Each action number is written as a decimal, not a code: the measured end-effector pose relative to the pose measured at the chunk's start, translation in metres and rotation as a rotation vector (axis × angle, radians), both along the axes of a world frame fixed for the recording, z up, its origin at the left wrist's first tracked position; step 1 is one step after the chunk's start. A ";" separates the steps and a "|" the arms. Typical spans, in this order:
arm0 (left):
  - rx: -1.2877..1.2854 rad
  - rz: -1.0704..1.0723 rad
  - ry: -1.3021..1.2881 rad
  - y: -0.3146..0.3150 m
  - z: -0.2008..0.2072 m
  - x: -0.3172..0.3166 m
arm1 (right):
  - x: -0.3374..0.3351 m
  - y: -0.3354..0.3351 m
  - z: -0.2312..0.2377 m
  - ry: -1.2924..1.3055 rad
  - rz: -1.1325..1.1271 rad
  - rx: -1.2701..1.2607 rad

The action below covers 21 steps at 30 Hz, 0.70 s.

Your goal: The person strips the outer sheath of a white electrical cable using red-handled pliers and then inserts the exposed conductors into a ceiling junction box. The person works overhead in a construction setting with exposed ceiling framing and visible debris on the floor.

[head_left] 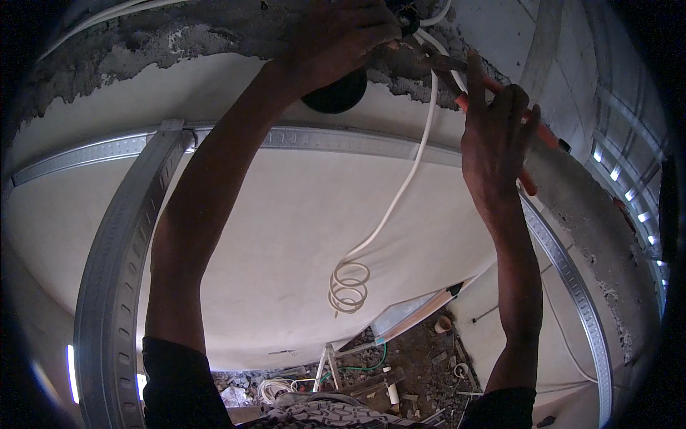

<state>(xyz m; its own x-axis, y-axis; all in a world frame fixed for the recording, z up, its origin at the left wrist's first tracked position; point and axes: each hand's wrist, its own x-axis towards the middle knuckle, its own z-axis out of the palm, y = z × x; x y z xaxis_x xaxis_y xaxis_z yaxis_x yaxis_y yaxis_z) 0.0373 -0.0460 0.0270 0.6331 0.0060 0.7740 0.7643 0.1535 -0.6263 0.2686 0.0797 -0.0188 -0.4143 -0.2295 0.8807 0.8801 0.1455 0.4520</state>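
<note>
At 12 o'clock, close to the upper edge, the left hand [350, 36] is held with its fingers bent toward a black fitting [407, 18]; whether anything is pinched between the fingertips cannot be told, since that spot is dark and partly covered. At 2 o'clock a pair of pliers with red-orange handles [547, 134] is held by the right hand [496, 146], the fingers being wrapped about the handles and the metal head being pointed toward 11 o'clock, near the left fingertips. Whether the head is closed on anything cannot be made out. Just beside that head a white cable [429, 125] is seen; it is hung from 1 o'clock down toward 6 o'clock, where its free end is wound into loose loops below the centre. Beneath the left wrist, at 12 o'clock, a dark round object [336, 94] is partly hidden. A perforated metal rail [357, 140] is crossed by the left forearm, and it is met at 10 o'clock by a metal channel [118, 286] that is run down to 8 o'clock. A rubble-strewn floor is seen at 5 o'clock, with a stepladder [323, 366] at 6 o'clock.
</note>
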 end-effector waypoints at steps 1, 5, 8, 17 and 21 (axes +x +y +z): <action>0.006 0.004 -0.001 0.000 0.000 0.000 | 0.000 0.000 0.002 -0.020 0.063 -0.011; 0.002 0.021 -0.007 0.000 -0.001 -0.001 | 0.001 -0.001 0.006 -0.065 0.174 -0.041; -0.003 0.010 -0.012 0.001 -0.001 -0.001 | 0.001 -0.003 0.007 -0.062 0.150 -0.051; 0.035 0.046 -0.009 0.002 -0.002 -0.001 | 0.000 0.005 0.009 -0.068 0.203 0.040; 0.018 0.033 -0.005 0.001 -0.001 0.001 | 0.001 0.005 0.014 -0.085 0.145 0.099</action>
